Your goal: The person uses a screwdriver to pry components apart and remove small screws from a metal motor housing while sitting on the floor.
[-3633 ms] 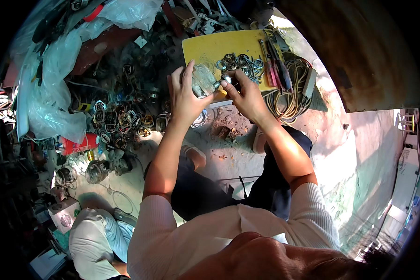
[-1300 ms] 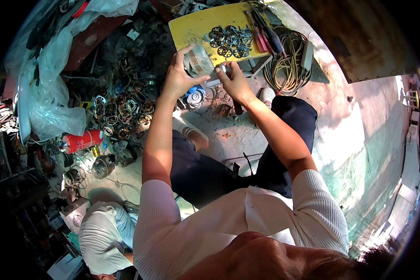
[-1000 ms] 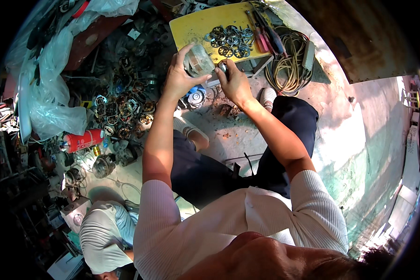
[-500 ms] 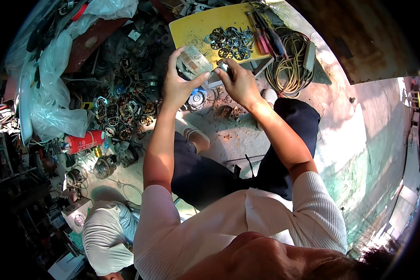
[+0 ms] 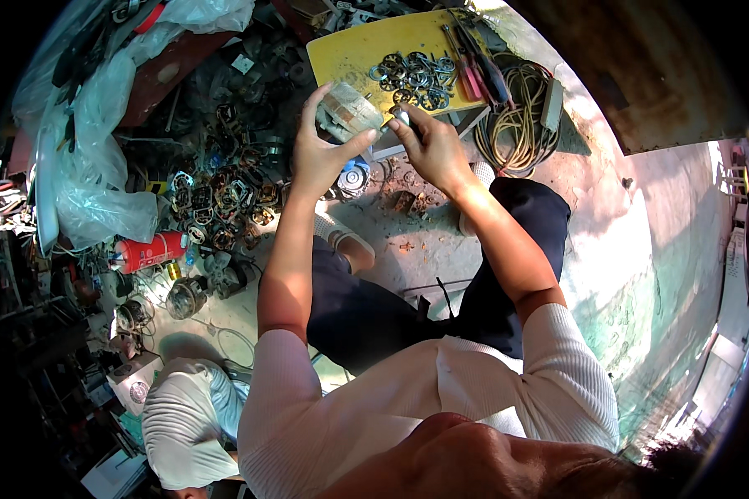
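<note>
My left hand (image 5: 314, 158) is closed around a worn, pale grey metal piece like a motor casing (image 5: 349, 109), with the thumb along its near edge. Close beside its right side, my right hand (image 5: 431, 150) pinches a small pale, shiny object (image 5: 402, 116). The fingers cover most of that object, so its kind is unclear, and I cannot tell whether it touches the casing. Just beyond both hands stands a low yellow-topped table (image 5: 341, 51), bearing a heap of metal rings and small wheel-like parts (image 5: 416, 76).
Red-handled tools (image 5: 473, 81) lie at the table's right, by a coil of cable (image 5: 518, 129). On the left are heaped motor parts (image 5: 216, 195), a red cylinder (image 5: 151, 252) and plastic sheeting (image 5: 100, 158). Another person (image 5: 190, 420) bends down at the lower left.
My right hand has shifted slightly right and down, and more of the pale object shows between its fingers. My left hand keeps hold of the casing.
</note>
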Action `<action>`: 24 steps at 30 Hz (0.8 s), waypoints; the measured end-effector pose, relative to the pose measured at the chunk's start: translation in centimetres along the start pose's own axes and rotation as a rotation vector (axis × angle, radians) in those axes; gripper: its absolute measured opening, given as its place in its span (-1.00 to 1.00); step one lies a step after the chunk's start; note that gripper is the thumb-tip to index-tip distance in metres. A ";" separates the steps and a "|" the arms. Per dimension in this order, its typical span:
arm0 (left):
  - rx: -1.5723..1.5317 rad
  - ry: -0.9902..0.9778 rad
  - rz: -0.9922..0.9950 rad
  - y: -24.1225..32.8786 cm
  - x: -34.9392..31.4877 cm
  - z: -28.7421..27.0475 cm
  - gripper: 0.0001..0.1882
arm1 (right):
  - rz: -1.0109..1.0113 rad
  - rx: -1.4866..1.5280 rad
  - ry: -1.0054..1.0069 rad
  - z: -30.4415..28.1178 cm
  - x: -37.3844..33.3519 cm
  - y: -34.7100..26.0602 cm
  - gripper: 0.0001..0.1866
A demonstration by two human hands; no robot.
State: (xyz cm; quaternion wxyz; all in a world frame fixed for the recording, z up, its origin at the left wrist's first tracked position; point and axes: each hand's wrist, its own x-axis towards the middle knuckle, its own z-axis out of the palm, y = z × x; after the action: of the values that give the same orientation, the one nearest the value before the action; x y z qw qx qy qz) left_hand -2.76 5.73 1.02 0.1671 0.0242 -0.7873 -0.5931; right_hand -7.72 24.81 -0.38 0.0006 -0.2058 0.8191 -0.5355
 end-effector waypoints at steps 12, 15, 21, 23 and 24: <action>-0.491 0.060 -0.225 1.3 -0.7 0.8 -0.15 | 0.022 -0.027 -0.052 -1.6 -0.2 -2.6 -0.61; -0.569 -0.075 -0.350 1.8 -0.7 0.9 -0.17 | -0.031 -0.063 -0.020 -2.0 -0.2 -3.2 -0.62; -0.759 -0.038 -0.548 1.2 -0.8 2.0 -0.32 | -0.153 -0.043 -0.007 -2.1 -0.1 -3.5 -0.63; -0.829 -0.066 -0.600 0.4 -0.5 1.9 -0.40 | -0.258 -0.064 0.009 -2.0 0.0 -3.4 -0.64; -0.899 -0.034 -0.589 1.0 -0.5 2.2 -0.51 | -0.230 -0.066 -0.012 -2.0 -0.2 -3.7 -0.64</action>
State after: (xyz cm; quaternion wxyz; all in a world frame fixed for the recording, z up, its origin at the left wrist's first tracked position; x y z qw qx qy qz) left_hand -2.81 8.16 1.28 -0.0252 0.1604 -0.4183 -0.8937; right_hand -6.79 25.39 3.65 -0.0625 -0.3015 0.8072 -0.5036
